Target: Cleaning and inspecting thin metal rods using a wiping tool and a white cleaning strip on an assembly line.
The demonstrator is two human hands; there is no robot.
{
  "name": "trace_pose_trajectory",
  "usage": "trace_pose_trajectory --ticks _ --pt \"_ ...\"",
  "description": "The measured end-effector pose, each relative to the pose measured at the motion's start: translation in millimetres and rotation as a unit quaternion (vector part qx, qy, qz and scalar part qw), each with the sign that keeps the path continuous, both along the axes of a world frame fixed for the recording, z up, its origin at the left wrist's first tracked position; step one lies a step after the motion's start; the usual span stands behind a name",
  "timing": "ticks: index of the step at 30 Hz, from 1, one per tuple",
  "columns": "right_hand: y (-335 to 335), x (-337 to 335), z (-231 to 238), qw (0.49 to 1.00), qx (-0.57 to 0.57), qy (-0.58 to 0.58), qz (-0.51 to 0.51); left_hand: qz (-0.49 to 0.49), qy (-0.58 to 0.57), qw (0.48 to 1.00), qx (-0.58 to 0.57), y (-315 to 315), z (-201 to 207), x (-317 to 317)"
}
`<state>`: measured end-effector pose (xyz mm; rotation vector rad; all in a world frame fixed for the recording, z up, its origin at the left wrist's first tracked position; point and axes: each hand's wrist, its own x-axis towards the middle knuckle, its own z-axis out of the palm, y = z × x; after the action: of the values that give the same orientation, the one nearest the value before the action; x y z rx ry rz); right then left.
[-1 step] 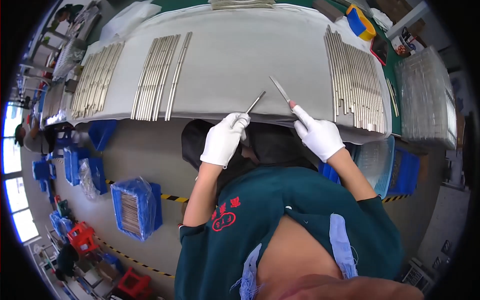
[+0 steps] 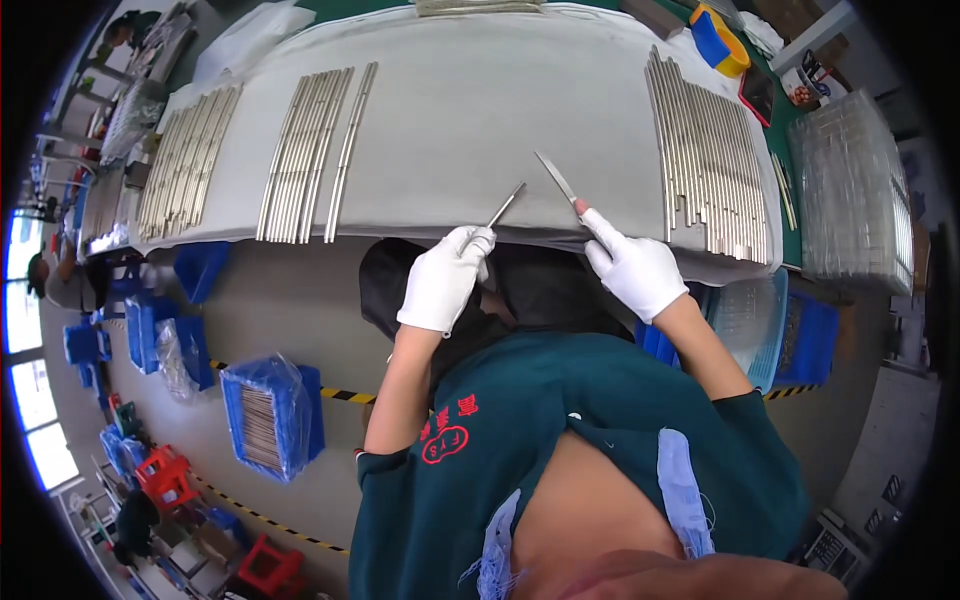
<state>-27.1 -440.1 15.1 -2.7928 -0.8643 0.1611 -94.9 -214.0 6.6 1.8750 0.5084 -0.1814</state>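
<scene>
My left hand [image 2: 443,280], in a white glove, is closed around a slim metal rod [image 2: 508,203]. The rod tilts up to the right over the near table edge, and its lower end pokes out below the glove. My right hand [image 2: 640,275], also gloved with a bare fingertip showing, grips a thin flat metal blade [image 2: 555,176], index finger stretched along it. Blade and rod are apart. On the white cloth [image 2: 500,100] lie long silvery rods: a right group [image 2: 712,170] with uneven near ends, a middle group [image 2: 305,155], a narrow bunch [image 2: 350,155] and a far-left group [image 2: 190,165].
At the back right are a blue and yellow holder [image 2: 720,42] and a red-edged phone [image 2: 757,96]. Clear plastic trays [image 2: 850,195] are stacked at the right. Blue crates [image 2: 272,415] stand on the floor at left, one holding rods. Other people work at far left.
</scene>
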Motion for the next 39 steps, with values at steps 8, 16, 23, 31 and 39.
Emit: trace_pose_trajectory --ticks 8,16,23,31,39 --pt "-9.9 -10.5 1.8 0.995 0.052 -0.012 0.09 -0.116 -0.094 0.984 0.094 5.6 -7.1 -14.0" --pt "-2.4 -9.5 6.7 0.99 -0.005 -0.012 0.138 -0.02 -0.019 0.999 -0.018 6.1 -4.5 -8.7" --pt "0.8 -14.7 1.8 0.993 0.021 -0.013 0.114 -0.159 -0.165 0.961 0.153 20.9 -22.3 -13.9" --pt "12.9 -6.7 -0.9 0.993 0.028 -0.016 0.113 -0.201 -0.157 0.94 0.227 17.2 -9.6 -10.7" --pt "14.6 -9.5 -9.3 0.992 0.027 -0.051 0.113 -0.213 -0.136 0.941 0.224 19.7 -9.1 -5.6"
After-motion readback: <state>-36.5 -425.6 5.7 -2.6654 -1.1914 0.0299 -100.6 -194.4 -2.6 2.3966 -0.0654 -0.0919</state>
